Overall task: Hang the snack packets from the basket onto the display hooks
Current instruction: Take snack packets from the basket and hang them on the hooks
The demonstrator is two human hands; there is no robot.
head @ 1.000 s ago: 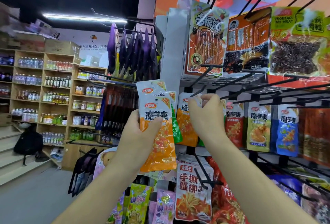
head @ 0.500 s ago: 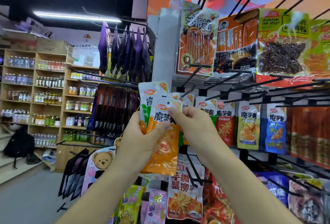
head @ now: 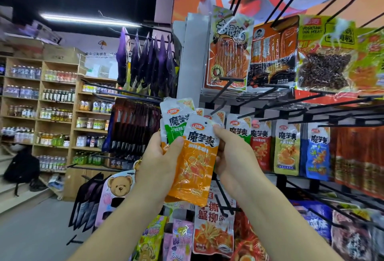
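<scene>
1. Centrally, the left hand (head: 159, 164) grips a small fan of snack packets from the left side. Its thumb lies across the front of the orange packet (head: 197, 167), which is foremost.
2. The right hand (head: 234, 156) pinches that same orange packet at its upper right corner, with the other fingers curled behind its right edge. The packet is held slightly tilted in front of the rack and hangs on no hook.
3. Behind it, a green packet (head: 173, 124) sticks up from the left hand's bundle. Further packets behind show only their silver tops.
4. Just right of the hands, packets of the same brand hang in a row on the display hooks (head: 252, 113): a red packet (head: 260, 148), a yellow-green packet (head: 287, 150) and a blue packet (head: 318, 154).
5. Above that row hang larger packets (head: 228, 53), with black hooks jutting toward the camera.
6. Below the hands hangs a crab-stick packet (head: 212, 233), and to the lower left a bear-print packet (head: 119, 186).
7. Purple packets (head: 145, 63) hang at the upper left.
8. Farther left, wooden shelves (head: 56, 115) carry bottles and jars, and a dark backpack (head: 21, 167) rests on the steps beside them.
</scene>
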